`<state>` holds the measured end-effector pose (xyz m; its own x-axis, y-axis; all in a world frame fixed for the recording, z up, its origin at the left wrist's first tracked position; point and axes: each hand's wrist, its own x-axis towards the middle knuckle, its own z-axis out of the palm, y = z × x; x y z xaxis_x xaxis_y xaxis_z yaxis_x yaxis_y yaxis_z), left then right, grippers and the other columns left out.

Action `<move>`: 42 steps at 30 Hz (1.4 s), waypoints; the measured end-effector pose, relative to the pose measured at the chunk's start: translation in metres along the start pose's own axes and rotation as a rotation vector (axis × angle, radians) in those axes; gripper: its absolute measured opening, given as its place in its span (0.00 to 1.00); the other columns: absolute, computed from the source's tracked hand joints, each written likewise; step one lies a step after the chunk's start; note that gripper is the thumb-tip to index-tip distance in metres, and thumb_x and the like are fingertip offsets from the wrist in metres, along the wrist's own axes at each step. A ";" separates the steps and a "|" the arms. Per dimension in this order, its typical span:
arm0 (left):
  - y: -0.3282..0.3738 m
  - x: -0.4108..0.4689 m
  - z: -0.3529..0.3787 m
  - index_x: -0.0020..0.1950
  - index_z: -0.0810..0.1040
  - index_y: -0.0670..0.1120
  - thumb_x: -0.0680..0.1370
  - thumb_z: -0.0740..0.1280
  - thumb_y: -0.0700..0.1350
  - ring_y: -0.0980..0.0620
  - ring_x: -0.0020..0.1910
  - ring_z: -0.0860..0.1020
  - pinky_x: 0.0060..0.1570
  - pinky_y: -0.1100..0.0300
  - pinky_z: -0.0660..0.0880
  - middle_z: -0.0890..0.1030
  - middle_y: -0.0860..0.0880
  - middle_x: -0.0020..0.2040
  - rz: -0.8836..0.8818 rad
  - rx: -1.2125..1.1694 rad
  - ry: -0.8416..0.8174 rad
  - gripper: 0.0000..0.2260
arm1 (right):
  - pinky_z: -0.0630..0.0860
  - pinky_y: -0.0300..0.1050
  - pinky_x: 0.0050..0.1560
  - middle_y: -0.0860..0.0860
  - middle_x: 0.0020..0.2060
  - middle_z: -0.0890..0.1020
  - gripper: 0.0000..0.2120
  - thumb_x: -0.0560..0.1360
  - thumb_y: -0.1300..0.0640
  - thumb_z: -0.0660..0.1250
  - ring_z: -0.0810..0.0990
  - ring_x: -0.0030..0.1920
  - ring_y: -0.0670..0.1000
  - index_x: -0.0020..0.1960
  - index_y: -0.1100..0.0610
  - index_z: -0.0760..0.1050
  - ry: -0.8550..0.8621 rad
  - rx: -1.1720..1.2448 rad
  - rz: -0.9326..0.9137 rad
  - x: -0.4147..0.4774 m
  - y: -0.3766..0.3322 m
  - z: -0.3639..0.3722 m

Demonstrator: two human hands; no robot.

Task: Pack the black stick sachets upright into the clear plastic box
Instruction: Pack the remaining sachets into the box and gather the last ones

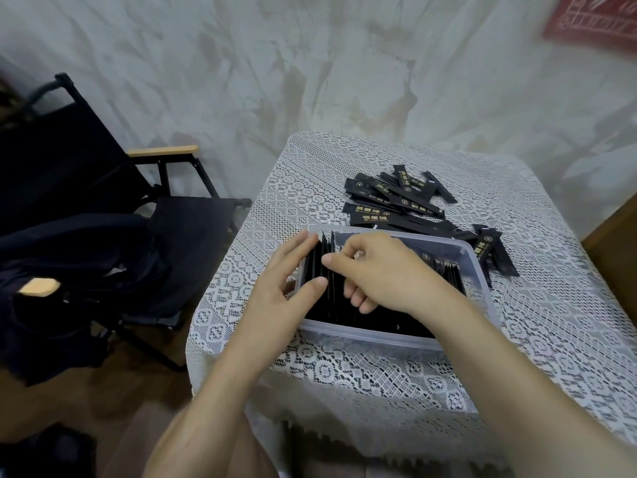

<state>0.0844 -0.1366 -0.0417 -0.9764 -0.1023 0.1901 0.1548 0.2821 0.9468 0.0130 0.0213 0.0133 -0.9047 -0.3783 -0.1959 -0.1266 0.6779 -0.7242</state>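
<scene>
- Left hand [286, 288]: fingers straight and together, laid flat against the outer face of the upright sachets [322, 270] at the left end of the clear plastic box [481, 270]. The thumb rests on their top edges. It holds nothing and acts as a stop.
- Right hand [382, 270]: inside the box just beside the left hand, thumb pointing left across the sachet tops, fingers curled down into the row. It appears to grip a few sachets; how many cannot be told.
- Packed row: the sachets stand on edge, faces toward the box ends, long axis apparently running from near wall to far wall. A second dark block fills the right part of the box.
- Key relation: the loose sachets [396, 198] lie flat on the table [537, 326] beyond the far wall of the box, toward the far right, pointing in mixed directions. The right hand is the nearer one.
- Judgement: the row is being squared up, and the next pick needs a reach over the far rim and a turn of each stick to match the row.
- In the way: the box rim. A few sachets lie against its far right corner.
- Surroundings: a folding chair [172, 153] to the left of the table, carrying a dark garment [69, 257].
</scene>
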 end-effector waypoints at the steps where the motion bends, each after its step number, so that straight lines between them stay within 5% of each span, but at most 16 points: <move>1: 0.000 0.000 0.000 0.74 0.71 0.60 0.76 0.67 0.51 0.71 0.73 0.61 0.68 0.60 0.64 0.66 0.69 0.73 0.002 0.002 -0.001 0.25 | 0.80 0.43 0.37 0.50 0.30 0.85 0.15 0.80 0.42 0.66 0.85 0.28 0.50 0.46 0.54 0.76 0.025 -0.019 -0.006 0.002 -0.001 0.001; 7: 0.000 -0.001 0.000 0.74 0.70 0.62 0.76 0.67 0.55 0.71 0.73 0.61 0.68 0.60 0.63 0.65 0.69 0.74 0.017 0.032 -0.008 0.25 | 0.86 0.52 0.41 0.52 0.32 0.83 0.11 0.80 0.50 0.69 0.86 0.32 0.54 0.46 0.58 0.76 -0.025 0.210 0.007 0.014 0.000 0.000; 11: -0.002 -0.007 -0.002 0.74 0.69 0.64 0.75 0.66 0.62 0.71 0.74 0.58 0.67 0.62 0.60 0.62 0.71 0.75 0.031 0.064 -0.027 0.28 | 0.84 0.48 0.36 0.56 0.35 0.82 0.08 0.81 0.56 0.68 0.83 0.31 0.52 0.57 0.60 0.75 -0.052 0.282 -0.002 0.018 0.000 -0.007; 18: 0.001 -0.020 -0.006 0.73 0.72 0.62 0.77 0.63 0.64 0.64 0.75 0.63 0.70 0.57 0.63 0.62 0.67 0.77 0.175 0.339 0.018 0.24 | 0.81 0.39 0.34 0.56 0.37 0.81 0.20 0.82 0.62 0.67 0.82 0.31 0.47 0.72 0.62 0.70 -0.151 0.368 -0.039 0.024 0.004 -0.005; 25: -0.002 -0.028 -0.012 0.73 0.73 0.58 0.73 0.69 0.67 0.61 0.74 0.66 0.69 0.47 0.70 0.66 0.64 0.76 0.300 0.531 -0.020 0.31 | 0.79 0.39 0.30 0.57 0.42 0.79 0.16 0.80 0.64 0.68 0.80 0.29 0.47 0.67 0.58 0.73 -0.212 0.385 -0.078 0.020 0.007 -0.013; 34: -0.007 -0.028 -0.010 0.67 0.76 0.62 0.69 0.69 0.71 0.64 0.73 0.65 0.65 0.60 0.67 0.63 0.62 0.77 0.284 0.482 -0.016 0.29 | 0.80 0.41 0.32 0.55 0.46 0.78 0.26 0.80 0.65 0.68 0.80 0.29 0.45 0.76 0.55 0.68 -0.224 0.193 -0.168 0.024 0.006 -0.012; 39: -0.008 -0.024 -0.012 0.68 0.75 0.62 0.69 0.70 0.72 0.54 0.73 0.68 0.65 0.42 0.73 0.64 0.62 0.76 0.291 0.495 -0.014 0.30 | 0.77 0.37 0.31 0.52 0.44 0.79 0.22 0.80 0.64 0.68 0.79 0.29 0.43 0.73 0.58 0.70 -0.252 0.169 -0.146 0.026 0.005 -0.015; 42: -0.011 -0.024 -0.012 0.70 0.74 0.62 0.69 0.69 0.73 0.54 0.74 0.67 0.64 0.40 0.73 0.62 0.61 0.77 0.319 0.522 -0.025 0.32 | 0.78 0.38 0.30 0.53 0.44 0.79 0.22 0.80 0.65 0.68 0.79 0.29 0.45 0.73 0.59 0.70 -0.226 0.190 -0.139 0.024 0.004 -0.013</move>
<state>0.1082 -0.1484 -0.0533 -0.8985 0.0848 0.4308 0.3520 0.7256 0.5913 -0.0146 0.0231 0.0142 -0.7680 -0.6041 -0.2126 -0.1455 0.4878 -0.8607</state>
